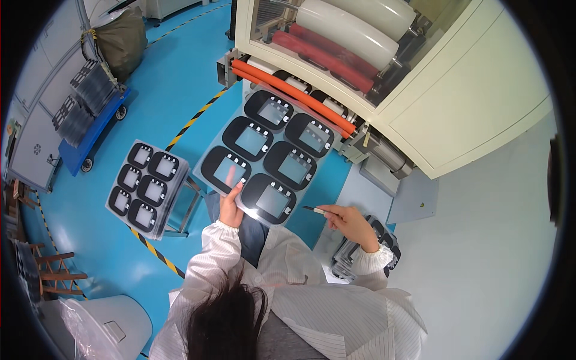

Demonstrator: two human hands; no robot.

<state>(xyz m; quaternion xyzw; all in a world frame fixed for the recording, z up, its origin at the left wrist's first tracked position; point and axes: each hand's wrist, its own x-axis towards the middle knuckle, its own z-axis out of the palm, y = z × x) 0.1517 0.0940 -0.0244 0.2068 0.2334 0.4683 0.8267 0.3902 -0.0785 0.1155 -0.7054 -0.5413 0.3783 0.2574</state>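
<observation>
Left hand (231, 211) clamped on near edge of clear, black-printed sheet (268, 157), far edge by orange roller (294, 98); my right hand (353, 225), apart from left, grips slim tool (319, 210) beside sheet.

Sheet (270, 156) mid-view, far edge by front roller (294, 96) of machine (474, 84); left hand (230, 211) at its near edge, right hand (353, 225) with tool (317, 210) right of that; sheet stack (144, 189) on stand (192, 207) to left; trolley (78, 153) bearing piles (94, 87) farther left; bin (123, 327) lower left, stool (60, 275) beyond it
</observation>
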